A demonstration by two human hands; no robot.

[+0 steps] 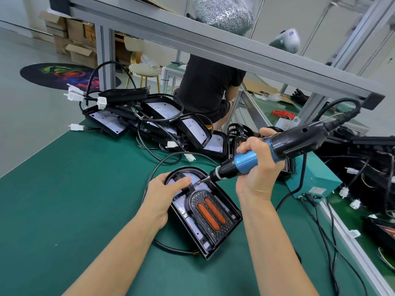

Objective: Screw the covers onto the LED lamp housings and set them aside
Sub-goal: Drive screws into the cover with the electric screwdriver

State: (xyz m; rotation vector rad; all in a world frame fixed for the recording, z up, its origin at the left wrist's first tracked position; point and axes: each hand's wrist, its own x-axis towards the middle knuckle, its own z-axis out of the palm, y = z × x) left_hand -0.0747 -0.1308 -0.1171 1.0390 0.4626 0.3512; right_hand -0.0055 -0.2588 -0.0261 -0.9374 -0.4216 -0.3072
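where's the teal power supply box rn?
In the head view, the teal metal power supply box sits on the green bench mat right of centre, just beyond the right hand gripping the blue-and-black electric screwdriver.

Green counter (74, 199); teal power box (316, 178) at right; bag of screws (222, 11) on upper shelf; person in black seated behind.

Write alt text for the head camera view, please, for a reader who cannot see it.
The right hand drives an electric screwdriver into a lamp housing on a green bench, steadied by the left hand. More housings lie piled behind.
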